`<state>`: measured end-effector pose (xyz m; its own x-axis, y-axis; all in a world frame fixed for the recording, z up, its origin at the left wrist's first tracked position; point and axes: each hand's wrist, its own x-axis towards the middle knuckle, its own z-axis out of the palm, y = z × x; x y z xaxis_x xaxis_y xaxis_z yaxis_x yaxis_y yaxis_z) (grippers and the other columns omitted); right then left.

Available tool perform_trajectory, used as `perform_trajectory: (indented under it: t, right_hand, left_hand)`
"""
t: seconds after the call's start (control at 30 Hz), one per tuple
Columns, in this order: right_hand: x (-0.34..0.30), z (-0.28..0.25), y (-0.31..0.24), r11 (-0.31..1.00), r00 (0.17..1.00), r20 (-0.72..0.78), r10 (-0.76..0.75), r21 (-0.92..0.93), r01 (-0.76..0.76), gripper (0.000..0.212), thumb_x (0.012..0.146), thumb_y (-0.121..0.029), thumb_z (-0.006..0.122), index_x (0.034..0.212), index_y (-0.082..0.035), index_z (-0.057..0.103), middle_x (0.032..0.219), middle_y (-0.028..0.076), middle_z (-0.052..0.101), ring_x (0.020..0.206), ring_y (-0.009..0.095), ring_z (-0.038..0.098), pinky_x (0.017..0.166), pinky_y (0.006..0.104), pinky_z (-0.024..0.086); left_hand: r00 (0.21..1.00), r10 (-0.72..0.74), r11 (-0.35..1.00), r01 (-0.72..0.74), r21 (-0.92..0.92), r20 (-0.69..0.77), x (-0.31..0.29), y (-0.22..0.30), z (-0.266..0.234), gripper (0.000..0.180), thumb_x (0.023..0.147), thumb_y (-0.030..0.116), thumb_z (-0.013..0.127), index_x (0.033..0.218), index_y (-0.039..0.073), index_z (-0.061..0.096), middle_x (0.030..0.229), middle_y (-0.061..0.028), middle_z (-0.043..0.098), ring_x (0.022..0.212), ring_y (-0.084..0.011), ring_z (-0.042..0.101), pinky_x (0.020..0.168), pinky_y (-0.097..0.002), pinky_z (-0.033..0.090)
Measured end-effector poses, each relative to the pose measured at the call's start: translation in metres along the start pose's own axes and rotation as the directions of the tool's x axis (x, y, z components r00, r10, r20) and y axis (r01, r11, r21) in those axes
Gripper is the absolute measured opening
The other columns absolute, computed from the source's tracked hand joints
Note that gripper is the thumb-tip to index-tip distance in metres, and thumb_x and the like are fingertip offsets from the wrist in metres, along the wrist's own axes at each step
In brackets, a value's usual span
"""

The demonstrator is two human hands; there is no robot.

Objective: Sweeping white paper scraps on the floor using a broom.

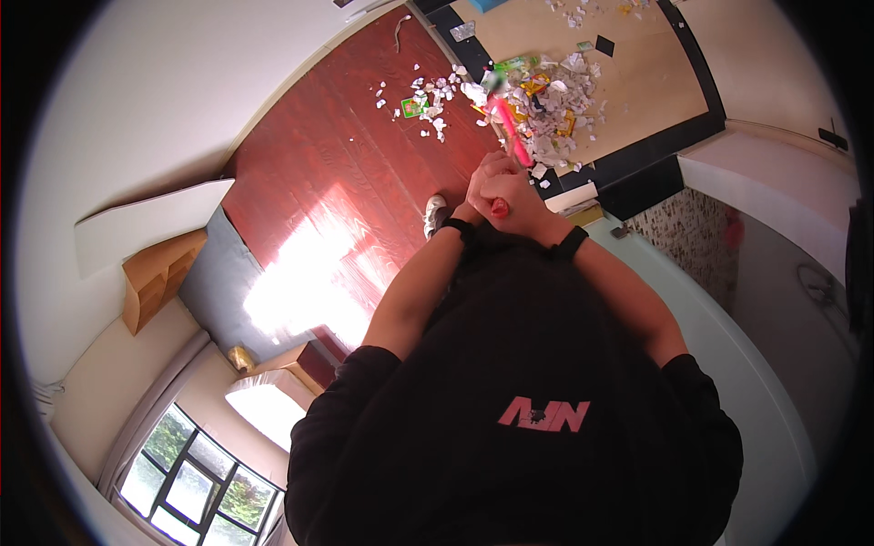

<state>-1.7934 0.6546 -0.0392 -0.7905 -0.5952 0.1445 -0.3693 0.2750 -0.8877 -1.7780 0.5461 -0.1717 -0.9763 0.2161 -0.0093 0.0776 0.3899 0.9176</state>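
Both my hands are wrapped round a red-pink pole (516, 144), which looks like a broom handle. My left hand (484, 180) and my right hand (523, 193) sit close together near its upper end, and the butt pokes out below my fingers. The pole runs away from me to a heap of paper scraps (557, 114) on the floor. Its far end is a dark blur at the heap's edge, so its head cannot be made out. Yellow and green wrappers are mixed into the white scraps.
More scraps and a green packet (414, 108) lie on the red wood floor (300, 136) to the left. The heap rests on beige flooring (637, 86) with a dark border (628, 166). At right is a pale green glassy surface (719, 332). A cardboard piece (164, 278) leans at left.
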Motion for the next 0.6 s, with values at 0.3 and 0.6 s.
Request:
perform_trajectory:
  t: [0.3,0.6]
  right_hand:
    - [-0.013,-0.019,0.081,0.898,0.933,0.108,0.343,0.254,-0.359,0.023,0.092,-0.021,0.067,0.084,0.000,0.064,0.077,0.012,0.063,0.071,0.021,0.060,0.069,0.0340,0.047]
    - [-0.025,-0.064,0.086,0.922,0.915,-0.130,0.381,0.133,-0.365,0.019,0.087,-0.020,0.072,0.087,-0.002,0.069,0.082,0.014,0.068,0.077,0.030,0.066,0.072,0.0377,0.050]
  left_hand:
    - [0.976,-0.211,0.939,0.219,0.264,-0.061,0.006,-0.078,0.035,0.041,0.062,0.028,0.081,0.091,0.007,0.063,0.103,-0.0164,0.052,0.098,-0.0350,0.052,0.083,-0.0422,0.046]
    - [0.988,-0.052,0.981,0.078,-0.179,0.142,0.056,-0.061,0.092,0.028,0.078,0.018,0.074,0.095,0.002,0.060,0.094,-0.0145,0.063,0.091,-0.0320,0.063,0.080,-0.0377,0.050]
